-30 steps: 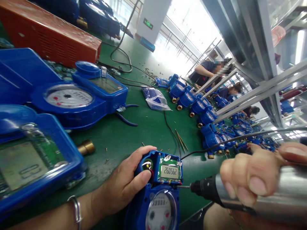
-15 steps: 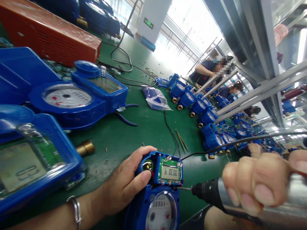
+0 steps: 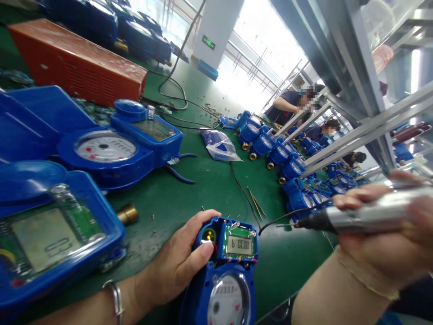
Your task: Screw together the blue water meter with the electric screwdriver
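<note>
My left hand (image 3: 184, 255) grips the upper left part of a blue water meter (image 3: 199, 293), its thumb over the round battery hollow. The meter's case is uncovered there, showing a green circuit board with a lit display (image 3: 238, 245) and, below, a round dial (image 3: 226, 298). In my right hand (image 3: 382, 234), blurred by motion, is a silver electric screwdriver (image 3: 368, 212) with a black nose. Its thin bit points left, apart from the meter, above the table to its right. A black cable (image 3: 280, 221) runs from the meter's right edge toward the right hand.
Two larger-looking blue meters (image 3: 108, 174) stand at the left, near pliers (image 3: 181, 174) and an orange-red metal box (image 3: 81, 67). Tweezers (image 3: 256, 203), a plastic bag (image 3: 221, 144) and loose screws lie on the green table. Meters line the right side; co-workers (image 3: 287, 104) sit beyond.
My right hand has pulled the screwdriver up and to the right, its bit leaving the meter's right edge. The left hand and meter have hardly moved; the view has shifted slightly.
</note>
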### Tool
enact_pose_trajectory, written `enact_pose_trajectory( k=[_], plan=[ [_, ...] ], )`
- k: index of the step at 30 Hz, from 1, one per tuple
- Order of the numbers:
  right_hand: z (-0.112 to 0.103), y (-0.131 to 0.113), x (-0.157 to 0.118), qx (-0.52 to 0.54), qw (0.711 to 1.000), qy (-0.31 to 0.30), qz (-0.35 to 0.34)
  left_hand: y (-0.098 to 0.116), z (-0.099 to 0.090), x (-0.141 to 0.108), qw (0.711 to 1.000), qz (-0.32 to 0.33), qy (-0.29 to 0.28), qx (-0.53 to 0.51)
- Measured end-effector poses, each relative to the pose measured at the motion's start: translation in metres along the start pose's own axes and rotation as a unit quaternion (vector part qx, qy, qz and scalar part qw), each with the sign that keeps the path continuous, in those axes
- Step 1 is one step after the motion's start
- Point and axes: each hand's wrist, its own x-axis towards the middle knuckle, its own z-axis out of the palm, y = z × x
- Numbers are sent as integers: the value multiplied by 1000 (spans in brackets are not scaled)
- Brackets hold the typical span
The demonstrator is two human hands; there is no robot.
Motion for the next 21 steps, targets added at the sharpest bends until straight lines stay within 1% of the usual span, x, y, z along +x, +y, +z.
enact_pose_trajectory(
  k=[1,3,5,7,9,11,13,15,17,19,21],
  plan=[
    [14,10,3,-10,1000,-5,20,0,0,0,1000,-3,0,3],
    [46,32,0,-55,994,-73,61,-1,0,-1,1000,-11,11,8],
    [79,56,-13,-130,978,-142,85,-2,0,-2,999,-20,25,8],
    [107,74,-33,-193,955,-206,92,-2,0,-3,999,-25,28,9],
    [129,86,-52,-231,935,-256,88,-3,0,-3,999,-28,25,14],
    [142,92,-65,-252,922,-285,78,-2,-1,-3,999,-31,22,21],
    [142,91,-69,-252,918,-299,60,-2,-1,-3,999,-34,26,25],
    [127,85,-67,-228,925,-302,32,-1,-2,-3,999,-35,26,22],
    [100,72,-66,-181,940,-290,3,-1,-2,-3,999,-33,21,10],
    [67,54,-70,-122,956,-266,-24,-2,-3,-3,999,-31,9,4],
    [38,34,-80,-61,958,-271,-66,-4,-3,-3,999,-30,-3,14]
  ],
)
